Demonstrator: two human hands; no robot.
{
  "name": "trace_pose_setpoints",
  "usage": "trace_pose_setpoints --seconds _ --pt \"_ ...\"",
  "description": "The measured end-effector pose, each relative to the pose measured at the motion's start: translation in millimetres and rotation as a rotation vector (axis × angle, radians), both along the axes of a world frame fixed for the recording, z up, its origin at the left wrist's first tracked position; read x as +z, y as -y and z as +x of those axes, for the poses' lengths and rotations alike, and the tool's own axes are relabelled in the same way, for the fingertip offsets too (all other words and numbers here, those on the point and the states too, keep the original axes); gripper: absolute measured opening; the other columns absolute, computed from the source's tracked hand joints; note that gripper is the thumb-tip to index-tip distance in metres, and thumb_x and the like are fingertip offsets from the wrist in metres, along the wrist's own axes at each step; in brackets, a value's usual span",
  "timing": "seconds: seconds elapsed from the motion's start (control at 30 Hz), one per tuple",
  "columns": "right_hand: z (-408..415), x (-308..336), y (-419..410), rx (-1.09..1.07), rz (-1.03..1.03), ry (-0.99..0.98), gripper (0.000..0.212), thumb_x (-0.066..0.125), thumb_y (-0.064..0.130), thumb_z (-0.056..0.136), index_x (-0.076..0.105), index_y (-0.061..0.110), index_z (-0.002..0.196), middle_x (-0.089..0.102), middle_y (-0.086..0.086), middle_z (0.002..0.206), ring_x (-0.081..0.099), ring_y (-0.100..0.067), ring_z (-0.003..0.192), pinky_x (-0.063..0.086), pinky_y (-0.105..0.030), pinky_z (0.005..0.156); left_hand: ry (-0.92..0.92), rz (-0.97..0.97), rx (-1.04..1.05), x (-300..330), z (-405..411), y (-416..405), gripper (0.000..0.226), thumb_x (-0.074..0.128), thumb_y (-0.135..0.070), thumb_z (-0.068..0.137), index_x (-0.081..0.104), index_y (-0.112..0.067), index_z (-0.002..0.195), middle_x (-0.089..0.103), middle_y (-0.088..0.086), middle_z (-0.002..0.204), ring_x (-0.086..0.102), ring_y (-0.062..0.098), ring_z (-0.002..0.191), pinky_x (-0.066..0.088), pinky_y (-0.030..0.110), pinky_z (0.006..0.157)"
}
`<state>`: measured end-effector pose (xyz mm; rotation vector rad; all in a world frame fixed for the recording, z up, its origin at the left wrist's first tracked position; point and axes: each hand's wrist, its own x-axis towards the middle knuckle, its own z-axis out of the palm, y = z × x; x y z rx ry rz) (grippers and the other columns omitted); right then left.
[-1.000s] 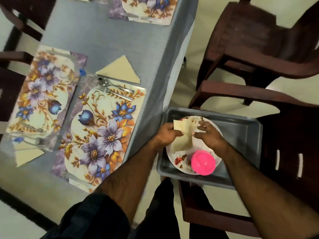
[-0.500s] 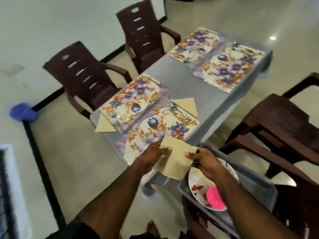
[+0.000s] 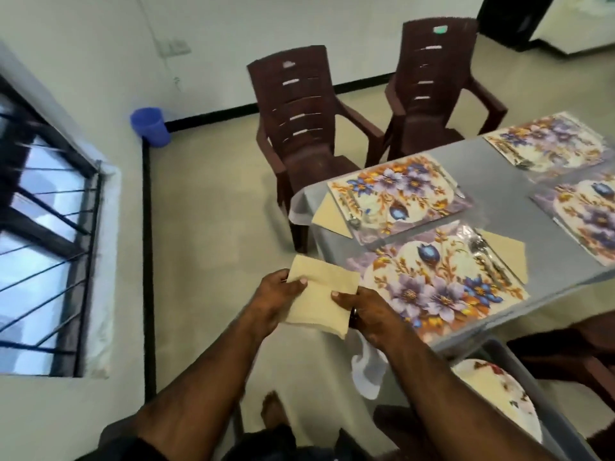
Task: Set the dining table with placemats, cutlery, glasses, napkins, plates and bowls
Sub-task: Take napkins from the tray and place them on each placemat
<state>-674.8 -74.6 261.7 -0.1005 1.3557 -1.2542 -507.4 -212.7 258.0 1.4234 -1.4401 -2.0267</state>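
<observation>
Napkin step in hand. Left hand (image 3: 278, 294) pinches the napkin (image 3: 321, 297) at its left edge, thumb on top, fingers curled under. Right hand (image 3: 364, 311) pinches the right edge the same way. The napkin hangs in the air, off the worktop (image 3: 492, 158) and just left of its near corner, looks square and flat.

Near mat (image 3: 439, 277) at 3 o'clock from the napkin has a napkin and cutlery on its far-right side. Mat (image 3: 399, 191) at 1 o'clock has a folded napkin at its left end. The two mats at far right show no napkin that I can tell.

Plate (image 3: 492, 387) sits in the grey bin (image 3: 519, 357) at 5 o'clock, not yet laid.

Next, my guess: fold it into a triangle, then carry it to a far-right mat.
</observation>
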Motion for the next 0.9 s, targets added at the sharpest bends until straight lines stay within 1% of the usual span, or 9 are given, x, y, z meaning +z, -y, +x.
trace_pose_setpoints --seconds 0.1,0.23,0.3,0.4,0.5,0.57,0.63,0.8,0.9 --pt "54 13 63 0.030 0.041 -0.017 0.029 0.074 -0.001 0.089 0.067 0.012 0.114 0.077 -0.008 0.100 0.072 -0.027 0.094 0.061 -0.045 0.083 -0.016 0.043 0.056 -2 61 54 0.034 0.082 -0.031 0.089 0.074 -0.015 0.118 0.080 0.008 0.109 0.074 0.038 0.105 0.058 0.060 0.097" --pt "96 24 134 0.119 0.068 -0.069 0.033 0.077 0.000 0.086 0.069 0.006 0.118 0.078 -0.015 0.109 0.073 -0.035 0.101 0.060 -0.053 0.093 -0.084 0.079 0.088 8 122 106 0.056 0.088 -0.030 0.074 0.073 -0.009 0.124 0.078 0.015 0.117 0.073 0.042 0.109 0.056 0.061 0.100" --pt "107 28 167 0.163 0.056 -0.097 0.033 0.077 0.002 0.086 0.070 0.005 0.118 0.077 -0.017 0.111 0.073 -0.035 0.101 0.062 -0.048 0.087 -0.084 0.052 0.118 10 140 128 0.054 0.088 -0.026 0.074 0.073 -0.008 0.124 0.078 0.014 0.116 0.073 0.042 0.109 0.057 0.060 0.099" --pt "119 29 218 0.256 0.019 -0.098 0.022 0.074 0.006 0.090 0.071 0.008 0.112 0.079 -0.011 0.101 0.072 -0.031 0.094 0.063 -0.040 0.077 -0.081 0.030 0.232 8 160 165 0.040 0.084 -0.016 0.086 0.073 -0.008 0.124 0.079 0.011 0.113 0.073 0.039 0.109 0.060 0.054 0.097" --pt "124 16 265 0.323 0.011 -0.101 0.027 0.075 0.004 0.089 0.072 0.005 0.116 0.076 -0.018 0.114 0.072 -0.036 0.102 0.059 -0.049 0.093 -0.120 0.047 0.297 4 168 202 0.049 0.087 -0.017 0.078 0.072 -0.003 0.123 0.077 0.017 0.117 0.072 0.042 0.112 0.058 0.055 0.099" --pt "121 2 299 0.344 0.020 -0.081 0.031 0.076 0.004 0.088 0.072 0.004 0.119 0.076 -0.019 0.117 0.072 -0.039 0.107 0.057 -0.054 0.100 -0.121 0.069 0.299 -2 167 231 0.047 0.087 -0.015 0.080 0.072 -0.002 0.124 0.076 0.019 0.118 0.072 0.042 0.112 0.057 0.056 0.100" --pt "116 -9 332 0.358 0.033 -0.067 0.029 0.075 0.005 0.089 0.072 0.003 0.117 0.076 -0.019 0.115 0.073 -0.036 0.102 0.057 -0.053 0.099 -0.086 0.064 0.293 -9 164 263 0.042 0.084 -0.010 0.085 0.072 -0.004 0.124 0.077 0.017 0.118 0.073 0.040 0.111 0.057 0.057 0.100" --pt "83 -39 446 0.445 0.047 -0.066 0.030 0.079 0.010 0.087 0.073 0.001 0.115 0.077 -0.019 0.112 0.074 -0.033 0.096 0.060 -0.049 0.090 -0.008 0.029 0.305 -21 136 368 0.044 0.083 -0.008 0.087 0.069 -0.007 0.129 0.078 0.013 0.118 0.074 0.036 0.109 0.060 0.053 0.098" --pt "58 -40 514 0.547 0.088 -0.100 0.032 0.083 0.016 0.084 0.074 0.005 0.113 0.078 -0.015 0.109 0.073 -0.029 0.093 0.059 -0.041 0.081 0.050 0.052 0.368 -22 117 430 0.043 0.084 -0.008 0.085 0.070 -0.004 0.126 0.078 0.014 0.115 0.074 0.038 0.108 0.057 0.057 0.101"
